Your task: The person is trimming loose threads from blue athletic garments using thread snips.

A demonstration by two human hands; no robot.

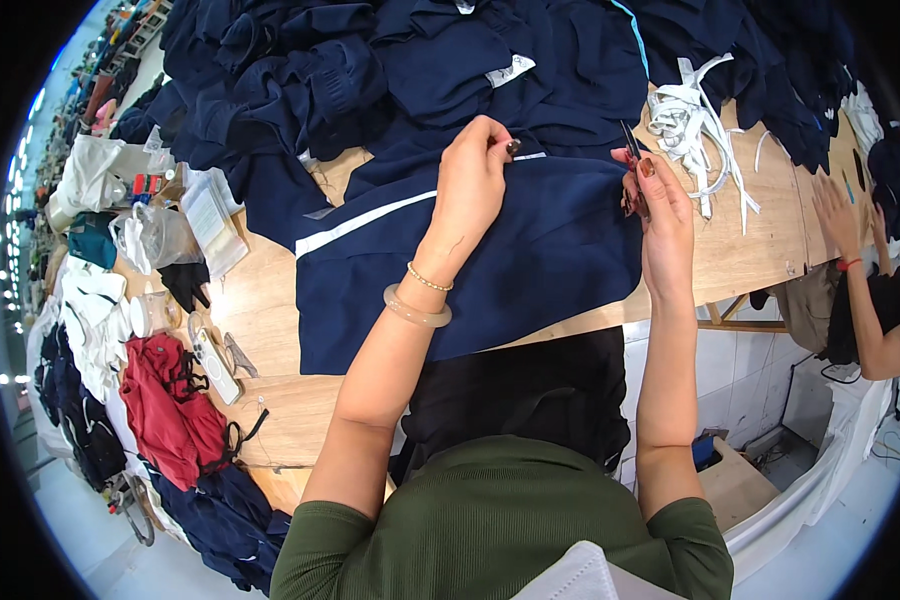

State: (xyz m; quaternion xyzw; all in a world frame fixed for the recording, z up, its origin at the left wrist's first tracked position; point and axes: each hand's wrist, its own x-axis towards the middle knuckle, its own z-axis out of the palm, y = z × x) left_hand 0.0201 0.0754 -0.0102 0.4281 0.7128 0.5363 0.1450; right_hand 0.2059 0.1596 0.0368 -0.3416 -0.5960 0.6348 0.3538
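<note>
A navy garment piece (pixel 540 250) with a white strip (pixel 365 222) along its far side lies spread before me at the table's near edge. My left hand (pixel 473 175) is over that strip, thumb and fingers pinched together. What sits between those fingertips is too small to make out. At the right end of the cloth, my right hand (pixel 660 200) is closed on a small pair of scissors (pixel 629 140). Their dark blades point away from me, and red shows at the handles, partly hidden by my fingers.
Heaped navy garments (pixel 320 90) cover the far side of the wooden table (pixel 270 410). White strips (pixel 688 120) lie tangled at right. A phone (pixel 215 365), a red bag (pixel 170 410) and a clear plastic bag (pixel 155 238) are at left. Another person's hand (pixel 836 215) is at far right.
</note>
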